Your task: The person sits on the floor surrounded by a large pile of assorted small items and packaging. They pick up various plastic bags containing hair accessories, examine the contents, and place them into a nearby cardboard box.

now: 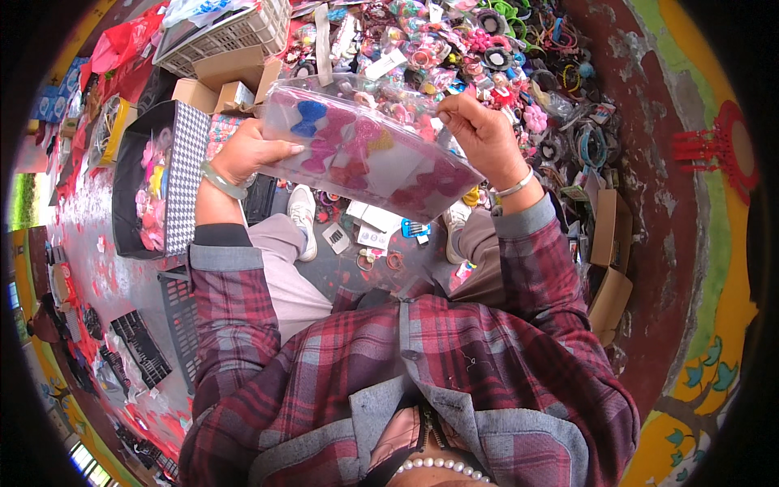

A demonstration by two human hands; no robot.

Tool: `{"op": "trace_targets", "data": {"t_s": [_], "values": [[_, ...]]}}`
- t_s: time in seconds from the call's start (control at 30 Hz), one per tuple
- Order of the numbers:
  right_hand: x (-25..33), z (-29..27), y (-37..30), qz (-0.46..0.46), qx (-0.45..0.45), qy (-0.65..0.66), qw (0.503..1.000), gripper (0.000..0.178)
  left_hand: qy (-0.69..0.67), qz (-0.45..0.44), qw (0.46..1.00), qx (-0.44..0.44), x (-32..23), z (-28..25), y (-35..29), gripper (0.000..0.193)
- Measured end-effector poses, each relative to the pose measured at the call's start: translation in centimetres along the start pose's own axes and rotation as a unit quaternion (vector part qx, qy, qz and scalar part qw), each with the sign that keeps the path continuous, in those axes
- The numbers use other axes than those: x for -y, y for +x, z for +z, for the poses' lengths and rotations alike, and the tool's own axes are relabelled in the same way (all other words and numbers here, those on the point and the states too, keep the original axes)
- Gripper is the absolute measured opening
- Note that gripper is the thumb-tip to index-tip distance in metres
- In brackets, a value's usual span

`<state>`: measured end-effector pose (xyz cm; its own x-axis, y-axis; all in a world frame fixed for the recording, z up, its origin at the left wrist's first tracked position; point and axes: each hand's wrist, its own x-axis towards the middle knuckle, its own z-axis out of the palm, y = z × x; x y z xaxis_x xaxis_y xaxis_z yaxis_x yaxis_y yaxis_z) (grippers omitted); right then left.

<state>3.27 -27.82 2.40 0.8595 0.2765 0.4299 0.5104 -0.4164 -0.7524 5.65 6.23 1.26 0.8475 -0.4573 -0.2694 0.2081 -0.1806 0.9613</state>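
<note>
A flat clear plastic pack of glitter bows [331, 154] is held up, tilted, in front of me. Blue, pink, gold and red bows show through its film. My left hand [250, 151] grips the left end, thumb lying on top and the other fingers hidden beneath. At the far right edge, my right hand [487, 140] has thumb and forefinger pinched together on the thin clear plastic. A loose, see-through part of the wrapping rises along the pack's far side.
A big heap of packaged hair ties and ornaments [495, 57] spreads beyond the pack. To the left stand a checked fabric box [183, 174], an open cardboard box [231, 69] and a plastic crate [235, 36]. White cards [373, 221] lie on the floor between my shoes. Cardboard boxes [610, 231] line the right.
</note>
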Motion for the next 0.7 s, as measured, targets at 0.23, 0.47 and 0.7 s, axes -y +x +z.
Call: {"op": "trace_targets", "data": {"t_s": [0.23,0.47,0.7], "values": [[-0.1,-0.9,0.6,0.089,0.039,-0.150,0.984,0.015,-0.031,-0.116,0.993,-0.018,2.7,0.3,2.4,0.021],[-3.6,-3.3,0.9,0.226,0.006,0.141,0.964,0.044,-0.166,-0.073,0.983,-0.033,2.5,0.7,1.9,0.022],[-6.7,-3.5,-0.3,0.374,-0.120,0.432,0.812,0.047,-0.285,0.019,0.956,-0.069,0.3,0.9,0.8,0.025]]}}
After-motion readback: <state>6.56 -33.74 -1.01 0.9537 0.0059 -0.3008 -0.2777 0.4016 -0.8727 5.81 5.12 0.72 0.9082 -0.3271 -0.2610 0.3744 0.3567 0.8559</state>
